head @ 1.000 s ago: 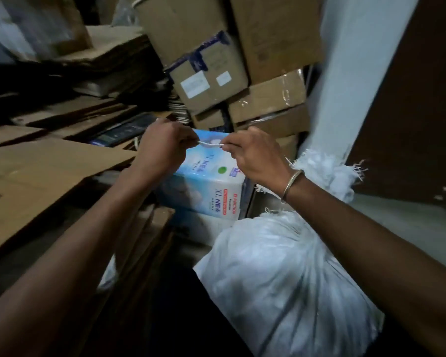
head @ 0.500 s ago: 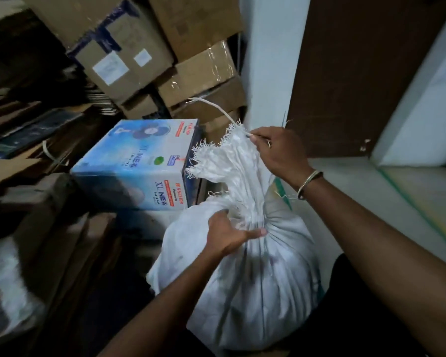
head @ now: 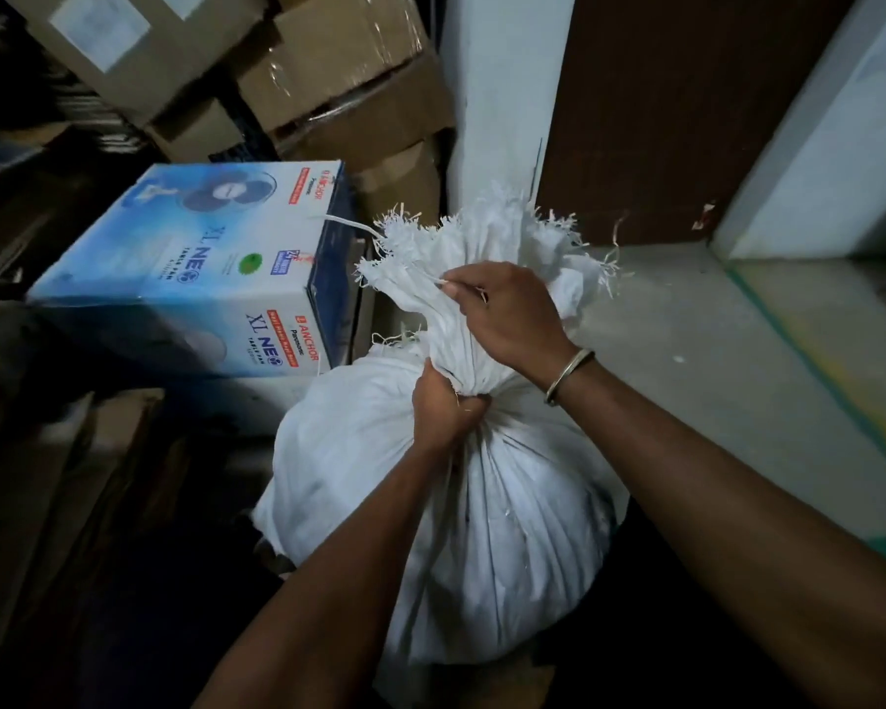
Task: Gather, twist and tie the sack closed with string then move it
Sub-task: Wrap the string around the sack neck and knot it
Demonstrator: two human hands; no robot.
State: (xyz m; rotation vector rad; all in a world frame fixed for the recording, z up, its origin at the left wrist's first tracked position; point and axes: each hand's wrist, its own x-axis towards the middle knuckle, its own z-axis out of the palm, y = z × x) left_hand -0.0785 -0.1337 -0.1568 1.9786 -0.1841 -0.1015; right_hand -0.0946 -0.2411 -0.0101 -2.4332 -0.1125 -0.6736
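Two bare forearms enter from the bottom edge and meet at centre frame. White woven sack (head: 487, 529) stands full and rounded in the lower centre, on the floor between dark clutter at left and the pale floor (head: 696, 360) at right. Left hand (head: 443, 409) is clenched in a fist around the gathered neck, fingers wrapped tight into the folds right at the waist of the bundle. Right hand (head: 507, 319) sits just above it, on the bunched cloth, with a metal bangle (head: 569, 376) at the wrist; thumb and forefinger pinch a thin white string (head: 351, 225), the other fingers curled onto the fabric. The string runs from that pinch up and left, across the frayed mouth of the sack, its free end lying over the edge of the blue fan box (head: 200, 278) at centre left. The frayed top fans out above the right hand. Beyond, stacked cardboard cartons (head: 338, 79) fill the upper left; a white pillar (head: 497, 94) rises at upper centre, with a brown door (head: 686, 110) to its right.
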